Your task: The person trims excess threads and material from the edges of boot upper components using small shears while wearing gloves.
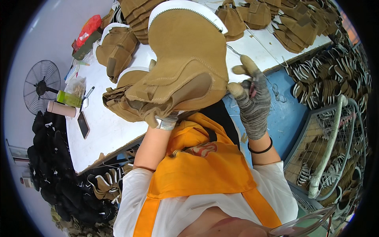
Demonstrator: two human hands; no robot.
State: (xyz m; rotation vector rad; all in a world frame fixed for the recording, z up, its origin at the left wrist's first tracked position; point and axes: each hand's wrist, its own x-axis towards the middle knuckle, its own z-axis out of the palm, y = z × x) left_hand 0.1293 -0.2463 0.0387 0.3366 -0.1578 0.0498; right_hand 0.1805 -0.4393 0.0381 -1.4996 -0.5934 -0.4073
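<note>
A brown suede boot upper (189, 43) with a white, stitched curved rim is raised in front of me, its opening turned toward me. My left hand (169, 121) supports it from below; the light glove cuff shows, while the fingers are hidden by the upper. Just to its right, my right hand (252, 93) wears a grey knit glove with beige-covered fingertips. Its fingers are partly curled around a thin dark thread (233, 50), which runs toward the upper's right edge. Something small and reddish lies against the palm, too unclear to name.
More brown uppers (118, 47) lie on the white table (100, 130), stacked toward the back. A phone (83, 125), a pink cup (62, 108) and a fan (41, 85) are at left. A wire cart (321, 154) with brown pieces stands at right. Black pieces (59, 170) hang lower left.
</note>
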